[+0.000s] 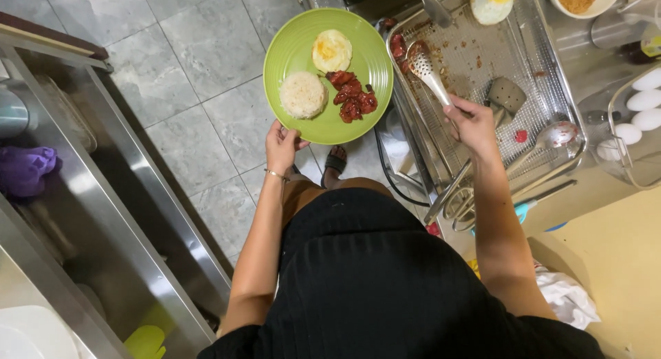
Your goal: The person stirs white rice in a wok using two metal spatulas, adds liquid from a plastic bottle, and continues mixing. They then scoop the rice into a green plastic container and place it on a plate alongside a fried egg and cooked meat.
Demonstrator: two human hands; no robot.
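L hand (282,144) pinches plate (292,49) rim, held over floor w/ rice, egg, meat. R hand (471,121) closed around tongs (428,73) over tray (544,76). Best keep plate level, close to tray, tongs squeezed steady.

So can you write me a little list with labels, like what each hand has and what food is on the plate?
left hand: holds the round green plate by its rim
plate food: white rice mound, fried egg, red meat pieces
right hand: grips slotted metal tongs
tongs: over the metal draining tray
tray: a metal spoon lies in it
nearby: white eggs in a clear container
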